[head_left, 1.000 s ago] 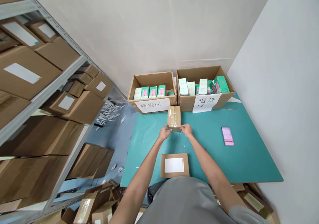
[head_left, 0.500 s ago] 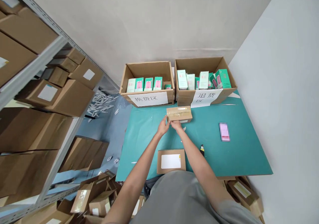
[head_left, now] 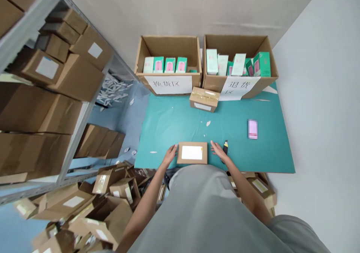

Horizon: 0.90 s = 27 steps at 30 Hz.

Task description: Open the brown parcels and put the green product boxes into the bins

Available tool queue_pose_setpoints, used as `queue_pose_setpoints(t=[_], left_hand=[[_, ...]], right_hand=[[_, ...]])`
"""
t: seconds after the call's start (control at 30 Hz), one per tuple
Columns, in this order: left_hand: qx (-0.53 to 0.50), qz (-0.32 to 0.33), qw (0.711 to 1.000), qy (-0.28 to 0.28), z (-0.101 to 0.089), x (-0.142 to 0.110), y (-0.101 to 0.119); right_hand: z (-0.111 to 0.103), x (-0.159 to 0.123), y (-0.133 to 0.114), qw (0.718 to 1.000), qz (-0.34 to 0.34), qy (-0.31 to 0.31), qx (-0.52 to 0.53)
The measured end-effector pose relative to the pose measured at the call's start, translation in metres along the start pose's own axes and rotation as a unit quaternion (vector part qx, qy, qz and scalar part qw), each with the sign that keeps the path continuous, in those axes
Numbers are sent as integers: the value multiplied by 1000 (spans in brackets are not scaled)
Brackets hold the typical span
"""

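Observation:
A small cardboard box (head_left: 192,161) with a white label lies at the table's near edge, in front of my body. At its left side is my left hand (head_left: 170,155), fingers stretched out; whether the fingertips touch the box I cannot tell. My right hand (head_left: 218,150) is open just off the box's right side, a small gap between them. Close beside the right hand lies a black and yellow box cutter (head_left: 225,146). Another taped cardboard box (head_left: 204,99) stands farther back, against the large cartons, with nobody holding it.
Two open cartons, a left one (head_left: 168,89) and a right one (head_left: 250,92), hold several green and white boxes and bear paper signs. A pink phone-like item (head_left: 252,129) lies on the green table (head_left: 168,118). Shelves of boxes (head_left: 56,114) stand left; opened boxes (head_left: 104,219) litter the floor.
Both hands have let go of the taped box, which now stands by the cartons, and have come back to either side of the near box. The view has tilted downward.

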<state>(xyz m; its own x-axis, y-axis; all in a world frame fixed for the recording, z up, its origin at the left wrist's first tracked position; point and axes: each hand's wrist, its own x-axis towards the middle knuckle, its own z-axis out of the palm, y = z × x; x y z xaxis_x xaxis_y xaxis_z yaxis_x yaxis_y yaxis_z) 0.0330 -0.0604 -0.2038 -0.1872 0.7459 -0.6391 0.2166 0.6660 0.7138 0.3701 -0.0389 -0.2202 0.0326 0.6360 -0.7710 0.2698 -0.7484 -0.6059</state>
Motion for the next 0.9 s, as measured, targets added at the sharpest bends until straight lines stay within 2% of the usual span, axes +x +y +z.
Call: queue_pose_setpoints(t=[0.07,0.17,0.3,0.4,0.53,0.57,0.63,0.73,0.8,0.9], left_hand=[[-12,-24,1000,-6,9,-9,-5],[-29,-33,999,25,19,-20,-7],[-55,19,996,63,22,-36,-7],[-64,63,995,46,21,-46,-12],[-58,90,994,24,25,-50,-31],[-49,88,995,19,27,-50,-37],[-22,79,997,14,31,-51,-48],[14,99,995,27,34,-58,-59],[31,153,987,42,34,-64,-61],[71,229,970,31,31,-71,-59]], right_hand=[[4,-18,22,999,7,-42,8],[8,-32,37,996,-38,-79,22],[-2,-39,34,989,-141,-40,6],[-15,-45,26,975,-216,-15,-47],[-25,-45,22,961,-250,-11,-116],[-27,-41,23,960,-248,5,-133],[-32,-32,28,954,-214,94,-187],[-40,-15,38,921,-97,254,-279],[-45,-5,43,905,-34,288,-313],[-49,6,48,898,-20,287,-332]])
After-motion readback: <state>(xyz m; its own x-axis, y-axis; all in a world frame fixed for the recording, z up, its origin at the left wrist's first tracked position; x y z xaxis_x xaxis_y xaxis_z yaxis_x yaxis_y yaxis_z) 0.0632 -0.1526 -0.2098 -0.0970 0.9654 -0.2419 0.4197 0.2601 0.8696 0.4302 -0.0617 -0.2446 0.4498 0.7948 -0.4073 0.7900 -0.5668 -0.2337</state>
